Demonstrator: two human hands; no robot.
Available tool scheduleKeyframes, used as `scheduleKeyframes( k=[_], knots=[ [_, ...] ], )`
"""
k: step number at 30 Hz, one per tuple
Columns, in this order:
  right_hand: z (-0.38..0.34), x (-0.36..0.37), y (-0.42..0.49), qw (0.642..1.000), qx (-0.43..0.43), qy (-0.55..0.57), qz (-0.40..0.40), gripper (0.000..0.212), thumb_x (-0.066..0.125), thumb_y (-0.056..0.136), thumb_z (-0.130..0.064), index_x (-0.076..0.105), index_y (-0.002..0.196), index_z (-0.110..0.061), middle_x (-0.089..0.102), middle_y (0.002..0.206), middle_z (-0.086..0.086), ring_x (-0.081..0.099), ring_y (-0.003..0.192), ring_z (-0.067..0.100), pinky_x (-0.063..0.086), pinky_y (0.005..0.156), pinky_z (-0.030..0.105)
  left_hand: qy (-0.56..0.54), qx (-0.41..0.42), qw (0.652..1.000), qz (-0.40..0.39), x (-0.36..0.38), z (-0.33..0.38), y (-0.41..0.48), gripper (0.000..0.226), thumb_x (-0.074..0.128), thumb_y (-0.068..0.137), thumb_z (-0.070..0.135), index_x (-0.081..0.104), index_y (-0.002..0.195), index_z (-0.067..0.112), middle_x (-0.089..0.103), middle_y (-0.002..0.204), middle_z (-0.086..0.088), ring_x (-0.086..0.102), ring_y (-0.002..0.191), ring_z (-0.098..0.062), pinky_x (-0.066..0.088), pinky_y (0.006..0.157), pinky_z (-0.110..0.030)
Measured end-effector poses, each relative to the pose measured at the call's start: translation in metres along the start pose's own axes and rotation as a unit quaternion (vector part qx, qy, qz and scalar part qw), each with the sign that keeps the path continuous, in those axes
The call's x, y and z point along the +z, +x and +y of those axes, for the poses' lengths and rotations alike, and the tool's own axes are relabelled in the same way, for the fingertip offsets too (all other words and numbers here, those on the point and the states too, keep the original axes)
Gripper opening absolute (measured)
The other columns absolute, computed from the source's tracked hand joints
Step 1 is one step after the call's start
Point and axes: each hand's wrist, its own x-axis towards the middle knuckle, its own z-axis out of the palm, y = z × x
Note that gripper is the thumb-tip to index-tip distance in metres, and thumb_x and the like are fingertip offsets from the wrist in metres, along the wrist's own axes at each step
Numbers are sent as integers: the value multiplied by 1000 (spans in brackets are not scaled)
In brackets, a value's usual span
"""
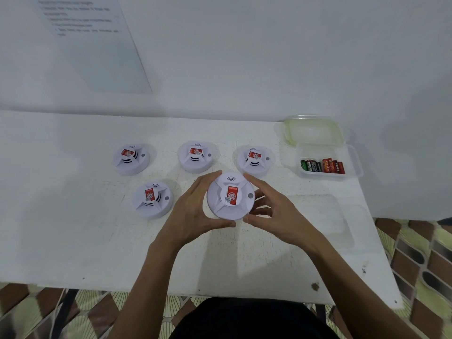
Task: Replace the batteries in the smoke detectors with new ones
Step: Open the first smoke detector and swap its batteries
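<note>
A white round smoke detector (230, 195) with a red label is held between both hands above the middle of the white table (73, 241). My left hand (193, 211) grips its left rim, thumb below and fingers above. My right hand (274, 214) grips its right rim the same way. Several more white detectors lie on the table: one at the near left (152, 199) and three in a back row (130, 159), (195, 156), (254, 160). A clear plastic box (352, 165) at the right holds several red, green and black batteries (322, 165).
A clear lidded container (314, 129) stands behind the battery box by the wall. Another clear lid or tray (342, 221) lies flat at the table's right. A printed sheet (97, 45) hangs on the white wall. Patterned floor shows beyond the table's right and front edges.
</note>
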Motion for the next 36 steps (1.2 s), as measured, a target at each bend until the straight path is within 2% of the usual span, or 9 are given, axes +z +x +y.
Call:
scheduleKeyframes(
  k=[3,8,12,15,22,27,30,32,36],
  knots=[
    [0,1,0,1000,2,-2,0,79,77,82,-24,32,144,-44,59,115,-10,65,97,9,56,90,29,43,3,999,-9,-6,3,8,74,63,74,65,18,132,64,26,133,48,25,123,23,31,109,-20],
    [0,1,0,1000,-1,3,0,80,77,82,-22,32,147,-38,59,115,-8,65,97,11,56,91,33,20,8,1000,-8,3,-2,-4,58,36,92,62,3,140,60,8,142,48,10,128,26,3,97,7],
    [0,2,1,1000,1,-1,1,80,77,82,-23,33,147,-38,59,115,-9,65,97,10,56,91,33,38,-10,999,7,-8,10,6,86,70,70,57,21,140,49,28,139,36,28,125,16,34,102,-11],
    [0,3,1,1000,-2,1,3,79,77,82,-22,33,147,-38,60,113,-8,65,96,11,57,90,32,59,-57,997,9,-14,24,5,105,79,52,56,30,142,32,40,140,13,33,122,5,28,102,-15],
    [0,3,2,1000,5,-6,4,80,77,82,-23,33,147,-36,59,116,-8,64,98,11,56,91,32,60,-72,996,-5,-16,28,7,105,82,54,53,30,143,32,40,142,10,37,128,-3,30,104,-18],
    [1,4,4,1000,8,-13,5,80,77,82,-23,32,147,-38,59,116,-9,64,99,11,56,92,32,24,16,999,-26,-10,2,8,65,50,82,66,9,134,66,16,137,51,18,125,28,22,93,-67],
    [3,4,4,1000,4,-10,5,80,77,82,-23,33,147,-38,59,115,-10,64,98,11,56,90,29,30,15,999,-6,-8,-3,8,67,47,83,67,6,136,63,23,139,44,14,125,29,31,106,-22],
    [4,4,5,1000,6,-12,6,79,77,82,-24,33,146,-39,59,115,-11,64,98,10,56,89,26,9,38,999,-1,-5,1,3,63,38,88,67,3,140,58,21,143,39,10,129,26,5,102,1],
    [6,6,6,1000,16,-20,9,79,77,81,-26,33,145,-39,59,114,-12,64,98,8,56,88,22,-10,62,998,6,2,-6,-1,61,34,94,57,4,145,49,18,146,37,7,130,24,-5,90,10]
  ],
)
